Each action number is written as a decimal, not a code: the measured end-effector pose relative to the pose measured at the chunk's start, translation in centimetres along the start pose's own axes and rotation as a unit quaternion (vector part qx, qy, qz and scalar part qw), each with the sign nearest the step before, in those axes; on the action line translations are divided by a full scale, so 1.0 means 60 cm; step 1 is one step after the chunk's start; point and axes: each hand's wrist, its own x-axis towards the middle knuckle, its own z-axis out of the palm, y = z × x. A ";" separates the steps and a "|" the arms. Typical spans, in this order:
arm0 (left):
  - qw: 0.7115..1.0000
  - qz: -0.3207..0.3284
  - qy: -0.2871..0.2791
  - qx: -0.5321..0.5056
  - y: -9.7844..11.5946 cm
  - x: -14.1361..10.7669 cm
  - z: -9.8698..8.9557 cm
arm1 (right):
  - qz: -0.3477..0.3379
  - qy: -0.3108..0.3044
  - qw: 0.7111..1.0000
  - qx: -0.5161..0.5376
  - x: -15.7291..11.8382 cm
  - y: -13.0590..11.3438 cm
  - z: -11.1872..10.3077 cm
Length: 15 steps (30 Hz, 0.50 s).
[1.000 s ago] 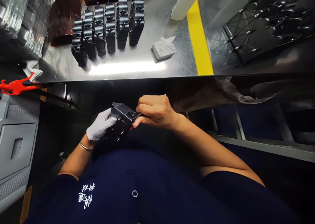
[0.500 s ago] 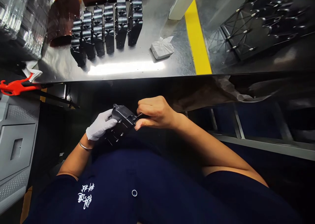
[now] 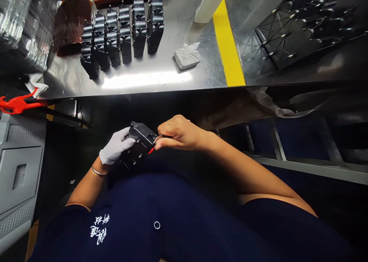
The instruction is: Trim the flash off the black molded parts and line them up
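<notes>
Part [image 3: 143, 132], black and blocky, in the head view, just left of the frame's middle, tilted down toward the right, with small bright studs on the lower face. Clamped in the gloved left hand [image 3: 115, 146], with thumb over the near face and fingers behind, mostly hidden. At the right end, bare right hand [image 3: 181, 133], with thumb and curled forefinger pinched together on a dark thin piece [image 3: 160, 137], too small and too covered to identify. Just below that thumb tip, a small red piece [image 3: 151, 150] at the part's corner; cannot tell whether fixed there. In the way of a clear look at the contact: the right fingers.

Across the upper half of the frame, a metal bench [image 3: 205, 78], front edge above both hands. On it, at upper left, a row of six black blocks [image 3: 125, 39]; near top centre, a white wrapped packet [image 3: 186, 58], then a white bottle [image 3: 209, 5] beside a yellow stripe [image 3: 228, 43]. At upper right, dark ribbed parts [image 3: 277, 41]. At the left edge, a red tool [image 3: 20, 104], above a grey case [image 3: 20, 170].
</notes>
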 end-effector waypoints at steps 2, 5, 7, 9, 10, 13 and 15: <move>1.000 -0.007 -0.004 0.012 0.006 0.000 -0.007 | 0.004 -0.066 0.992 0.106 -0.007 0.006 -0.006; 0.998 -0.011 -0.007 0.059 0.024 0.005 -0.015 | 0.059 -0.035 0.981 0.184 -0.009 0.011 -0.010; 0.994 -0.012 -0.019 0.110 0.040 0.011 -0.016 | 0.119 0.003 0.978 0.171 -0.001 0.009 -0.004; 0.986 -0.009 -0.037 0.162 0.054 0.015 -0.015 | 0.166 -0.004 0.972 0.165 0.010 0.005 0.008; 0.983 -0.004 -0.039 0.179 0.059 0.017 -0.014 | 0.183 -0.010 0.967 0.176 0.015 0.003 0.014; 0.986 0.005 0.011 0.168 0.065 0.016 -0.024 | 0.229 0.028 0.943 0.240 0.020 0.006 0.027; 0.989 -0.006 0.106 0.106 0.058 0.013 -0.039 | 0.246 0.105 0.922 0.281 0.013 0.015 0.032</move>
